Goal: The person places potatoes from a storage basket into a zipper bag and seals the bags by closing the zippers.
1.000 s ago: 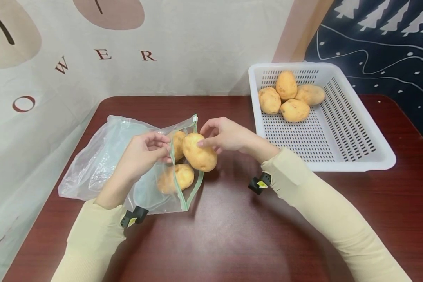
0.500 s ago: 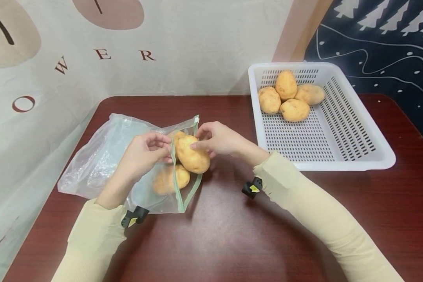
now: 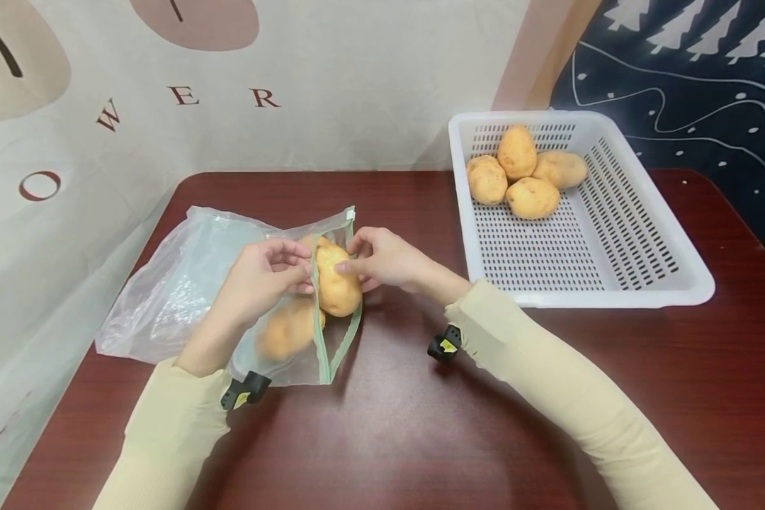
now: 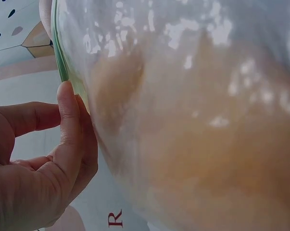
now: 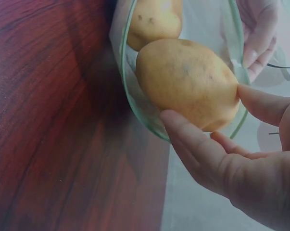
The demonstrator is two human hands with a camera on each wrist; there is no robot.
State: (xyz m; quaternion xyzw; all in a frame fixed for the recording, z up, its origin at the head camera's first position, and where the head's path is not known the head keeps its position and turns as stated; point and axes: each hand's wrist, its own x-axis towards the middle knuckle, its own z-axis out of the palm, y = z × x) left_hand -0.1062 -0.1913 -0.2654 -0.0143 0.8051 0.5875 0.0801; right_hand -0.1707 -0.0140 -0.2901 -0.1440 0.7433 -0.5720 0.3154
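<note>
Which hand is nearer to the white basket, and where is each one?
Right. The right hand holds a potato at the mouth of the bag, left of the basket; the left hand pinches the bag's edge, farther left.

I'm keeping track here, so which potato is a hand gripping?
The potato in the mouth of the bag, pinched by the right hand. Four others lie in the basket; the rest sit deeper in the bag.

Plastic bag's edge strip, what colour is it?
The edge strip is pale green, seen best in the head view.
</note>
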